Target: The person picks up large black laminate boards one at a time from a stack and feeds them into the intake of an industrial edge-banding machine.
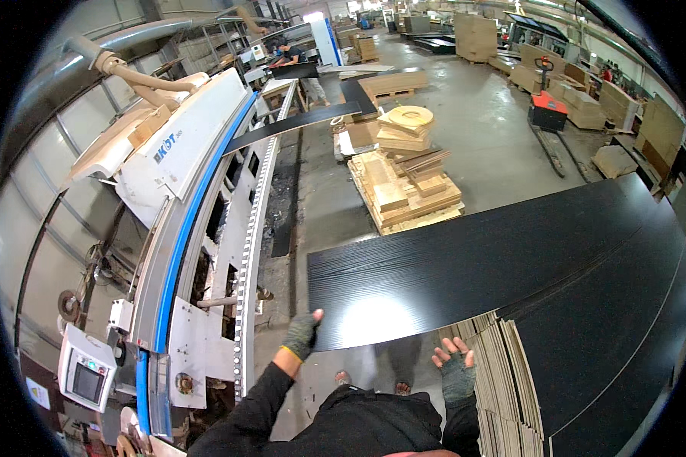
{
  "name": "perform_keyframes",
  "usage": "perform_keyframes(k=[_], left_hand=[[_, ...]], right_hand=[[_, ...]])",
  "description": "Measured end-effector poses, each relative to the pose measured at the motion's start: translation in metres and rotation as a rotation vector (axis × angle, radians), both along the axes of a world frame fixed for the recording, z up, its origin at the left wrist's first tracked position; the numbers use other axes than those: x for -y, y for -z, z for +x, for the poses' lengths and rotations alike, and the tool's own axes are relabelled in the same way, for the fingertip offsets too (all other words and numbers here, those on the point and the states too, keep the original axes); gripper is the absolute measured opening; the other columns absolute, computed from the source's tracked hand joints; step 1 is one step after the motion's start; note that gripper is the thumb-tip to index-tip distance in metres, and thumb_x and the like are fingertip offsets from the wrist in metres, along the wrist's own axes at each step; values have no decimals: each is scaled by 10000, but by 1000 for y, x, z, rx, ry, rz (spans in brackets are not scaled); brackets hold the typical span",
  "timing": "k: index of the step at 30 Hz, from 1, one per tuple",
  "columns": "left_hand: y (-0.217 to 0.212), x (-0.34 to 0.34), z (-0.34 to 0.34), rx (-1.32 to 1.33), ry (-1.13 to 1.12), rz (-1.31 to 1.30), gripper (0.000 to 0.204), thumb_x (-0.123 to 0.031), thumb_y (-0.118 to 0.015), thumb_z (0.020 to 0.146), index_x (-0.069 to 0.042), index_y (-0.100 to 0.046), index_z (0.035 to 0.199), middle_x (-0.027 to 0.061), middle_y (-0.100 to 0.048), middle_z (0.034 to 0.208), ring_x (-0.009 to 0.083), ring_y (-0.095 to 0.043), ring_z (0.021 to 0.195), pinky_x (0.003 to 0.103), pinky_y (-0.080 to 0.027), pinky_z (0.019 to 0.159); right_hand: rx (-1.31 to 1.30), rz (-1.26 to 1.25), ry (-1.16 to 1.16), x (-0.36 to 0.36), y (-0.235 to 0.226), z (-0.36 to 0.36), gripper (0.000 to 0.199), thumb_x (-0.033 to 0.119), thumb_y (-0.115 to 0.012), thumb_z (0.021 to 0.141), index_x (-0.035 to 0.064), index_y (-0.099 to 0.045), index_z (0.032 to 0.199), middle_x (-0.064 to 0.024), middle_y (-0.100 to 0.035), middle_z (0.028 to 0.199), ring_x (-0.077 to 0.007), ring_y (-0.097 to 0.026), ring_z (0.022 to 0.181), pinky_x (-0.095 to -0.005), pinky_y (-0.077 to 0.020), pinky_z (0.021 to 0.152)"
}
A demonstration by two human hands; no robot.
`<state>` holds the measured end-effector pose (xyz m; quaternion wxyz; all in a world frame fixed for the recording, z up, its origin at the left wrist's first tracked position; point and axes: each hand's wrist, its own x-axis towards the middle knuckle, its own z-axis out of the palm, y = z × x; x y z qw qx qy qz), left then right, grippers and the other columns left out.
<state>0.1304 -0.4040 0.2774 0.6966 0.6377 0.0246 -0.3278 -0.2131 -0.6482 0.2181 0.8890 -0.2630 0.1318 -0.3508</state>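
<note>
A long black wood-grain board (450,259) lies across the front, its left end sticking out past the stack beneath. My left hand (302,336), in a grey fingerless work glove with a yellow cuff, grips the board's near left corner, thumb at the edge. My right hand (456,372), gloved likewise, is open with its fingers spread, just below the board's near edge. It is beside the pale edges of the stacked boards (503,365); whether it touches them I cannot tell. More black panels (617,327) top the stack at the right.
Along the left runs a long white machine (183,145) with a blue rail and a control screen (88,381). Another dark board (297,126) lies across it farther off. Ahead stands a pile of wooden pieces (404,186). A red pallet jack (549,110) and a person (291,55) are farther back.
</note>
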Motion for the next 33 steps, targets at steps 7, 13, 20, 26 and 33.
perform_keyframes(k=[7, 13, 20, 26, 33], left_hand=[[-42, -174, 37, 107, -128, 255, 379, -413, -733, 876, -49, -680, 966, 21, -660, 851, 149, -604, 742, 318, -496, 693], [-41, -347, 18, 143, -246, 435, 464, -451, -638, 940, -31, -672, 1134, 54, -692, 1065, 174, -614, 932, 334, -492, 889], [-41, -433, -53, 202, -294, -493, 946, -818, -374, 864, -43, -491, 1393, 192, -504, 1414, 336, -484, 1296, 536, -370, 1097], [14, -317, -133, 216, -751, -979, 953, -800, -421, 851, -129, -367, 1525, 132, -341, 1575, 370, -377, 1393, 581, -288, 1152], [-21, -338, -131, -265, -744, -952, 663, -513, -575, 958, -66, -477, 1438, 127, -552, 1413, 371, -545, 1223, 530, -412, 1072]], right_hand=[[523, 139, -40, 22, -2, 27, 419, 512, -617, 944, 136, -579, 1123, -42, -605, 1101, -213, -579, 949, -448, -504, 834], [256, 223, 175, -3, -34, 43, 445, 412, -623, 968, 103, -555, 1280, -91, -617, 1182, -245, -598, 1020, -435, -507, 894], [-13, 221, -76, -25, -49, 63, 584, 337, -613, 948, -6, -451, 1392, -190, -550, 1340, -315, -563, 1181, -493, -468, 1023], [-135, 219, -204, -96, -96, 77, 501, 290, -590, 955, -3, -480, 1346, -167, -603, 1208, -279, -589, 1102, -418, -501, 985], [-263, 7, -360, -160, -39, 86, 546, 350, -605, 953, -2, -475, 1350, -152, -583, 1209, -279, -564, 1104, -427, -470, 1015]])
